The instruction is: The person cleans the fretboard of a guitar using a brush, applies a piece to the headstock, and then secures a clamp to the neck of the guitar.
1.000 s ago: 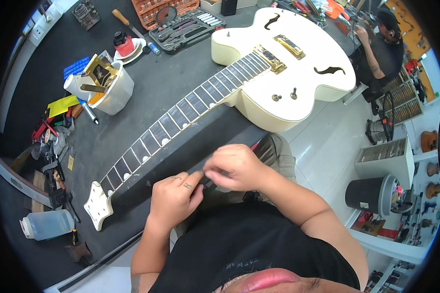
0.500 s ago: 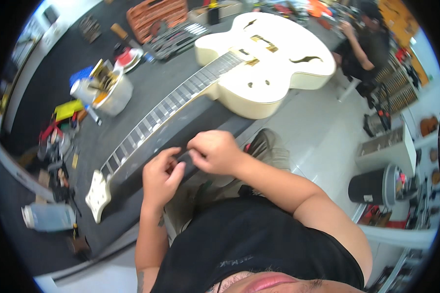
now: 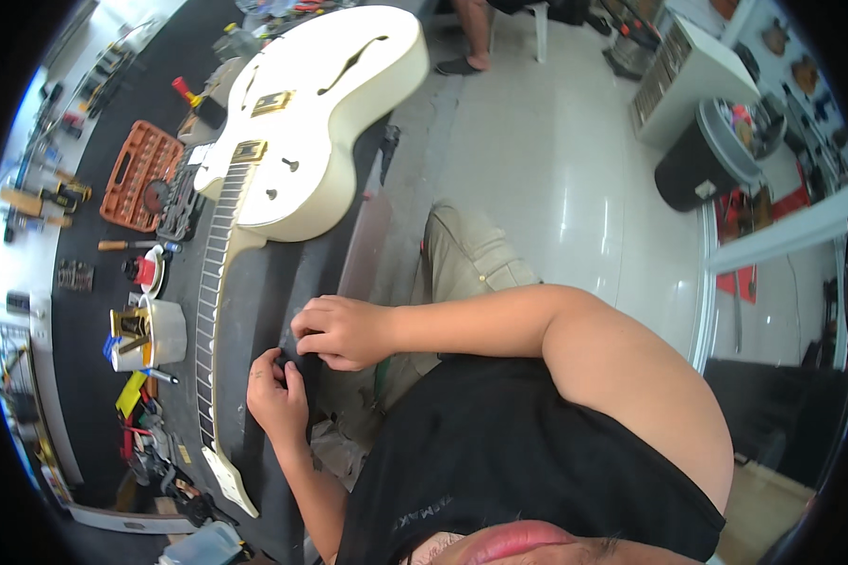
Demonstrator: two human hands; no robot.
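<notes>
A cream-white hollow-body guitar (image 3: 301, 179) lies face up on the dark bench, its fretted neck (image 3: 213, 311) and bare headstock (image 3: 228, 482) pointing toward the lower left. Beside the neck, on its right, my two hands come close together over the near strip of the bench. My left hand (image 3: 278, 395) is curled, with thumb and fingertips pinched around a small dark bit that is too small to name. Just above it, my right hand (image 3: 344, 331) is closed, knuckles up; whatever its fingers hold is hidden. Neither hand touches the guitar.
Left of the neck stand a white tub (image 3: 167, 330) of gold-coloured parts, a marker pen (image 3: 160, 376) and a red-capped bottle (image 3: 141, 271). An orange tool case (image 3: 141, 179) lies open farther back. At right is a black bin (image 3: 702, 160). A person's leg (image 3: 474, 33) shows beyond the bench.
My view has turned, so the guitar and bench now appear farther left and more upright. The fingers of both hands have drawn in closer and are more curled.
</notes>
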